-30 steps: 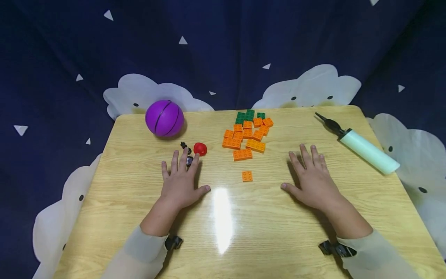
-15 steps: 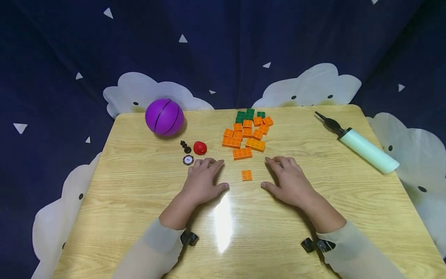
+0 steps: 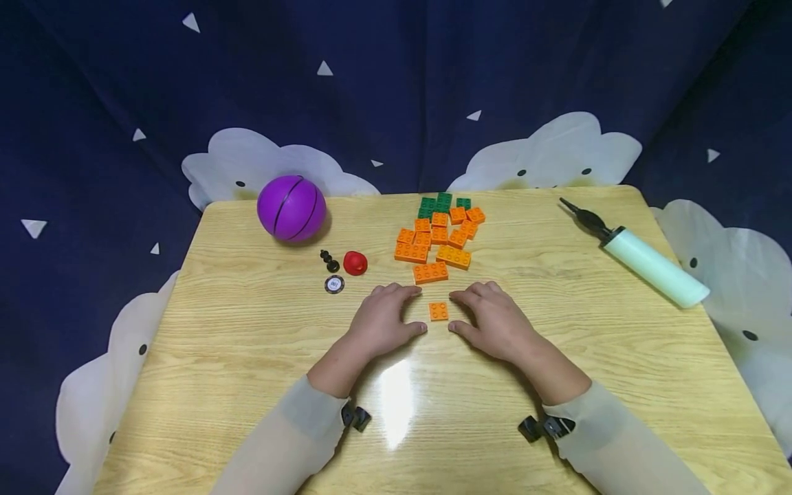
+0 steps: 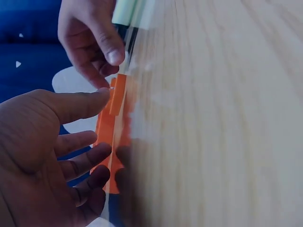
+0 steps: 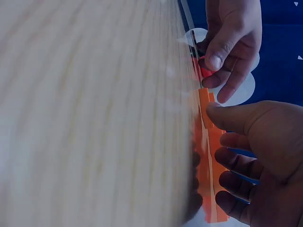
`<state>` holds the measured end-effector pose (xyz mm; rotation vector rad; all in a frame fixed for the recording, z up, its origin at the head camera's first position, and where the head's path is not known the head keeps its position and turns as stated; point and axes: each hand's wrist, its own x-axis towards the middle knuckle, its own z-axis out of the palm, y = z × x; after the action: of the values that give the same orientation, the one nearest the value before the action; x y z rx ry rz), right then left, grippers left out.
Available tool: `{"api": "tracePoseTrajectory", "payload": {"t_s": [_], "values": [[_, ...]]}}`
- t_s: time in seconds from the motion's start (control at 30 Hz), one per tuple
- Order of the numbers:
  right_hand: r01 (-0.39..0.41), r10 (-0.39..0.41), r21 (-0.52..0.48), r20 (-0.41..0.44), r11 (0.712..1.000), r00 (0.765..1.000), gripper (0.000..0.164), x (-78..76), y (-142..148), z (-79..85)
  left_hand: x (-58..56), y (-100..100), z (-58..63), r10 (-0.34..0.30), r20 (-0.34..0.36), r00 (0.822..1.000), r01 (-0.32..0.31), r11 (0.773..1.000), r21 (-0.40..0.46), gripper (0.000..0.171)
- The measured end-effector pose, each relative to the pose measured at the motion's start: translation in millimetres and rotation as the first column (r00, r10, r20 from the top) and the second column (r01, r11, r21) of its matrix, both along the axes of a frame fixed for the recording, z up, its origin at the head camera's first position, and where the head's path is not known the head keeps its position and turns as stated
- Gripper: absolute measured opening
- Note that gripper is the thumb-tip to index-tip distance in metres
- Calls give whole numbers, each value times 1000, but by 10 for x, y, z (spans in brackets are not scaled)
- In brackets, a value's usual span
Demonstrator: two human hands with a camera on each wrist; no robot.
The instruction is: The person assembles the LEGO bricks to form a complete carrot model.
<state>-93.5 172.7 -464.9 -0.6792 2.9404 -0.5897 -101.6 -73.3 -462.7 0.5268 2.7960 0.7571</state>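
A small square orange toy brick point(image 3: 438, 311) lies on the table between the two hands in the head view. To its left is the left hand point(image 3: 383, 322), thumb and fingers apart with nothing between them. The right hand point(image 3: 493, 320) mirrors it on the other side, its thumb and fingers spread around a gap. Just beyond the fingertips lies a longer orange brick point(image 3: 430, 273). In the left wrist view the small brick point(image 4: 118, 94) shows past the thumb; the right wrist view has it point(image 5: 204, 108) by the right thumb tip.
Behind are several more orange bricks point(image 3: 411, 252) and a few green bricks point(image 3: 443, 202). A purple ball point(image 3: 292, 208), a black chess piece point(image 3: 330, 261), a small red hat point(image 3: 355, 263) and a poker chip point(image 3: 335, 284) lie left. A hand pump point(image 3: 656, 267) lies right on the table point(image 3: 247, 385).
Both hands have moved inward from far apart, now flanking the small orange brick. Their fingers, spread before, are drawn closer together. The chip and chess piece are uncovered.
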Motion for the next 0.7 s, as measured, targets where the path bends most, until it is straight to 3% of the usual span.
{"api": "tracePoseTrajectory", "payload": {"t_s": [0.2, 0.7], "values": [[-21, 21, -1, 8, 1000, 1000, 47, -39, -68, 9, -75, 66, -35, -19, 18, 1000, 18, 1000, 18, 57], [-39, 39, 23, 3, 999, 999, 41, -97, -182, 22, -162, 127, -42, -48, 22, 999, 49, 998, -44, 39]]}}
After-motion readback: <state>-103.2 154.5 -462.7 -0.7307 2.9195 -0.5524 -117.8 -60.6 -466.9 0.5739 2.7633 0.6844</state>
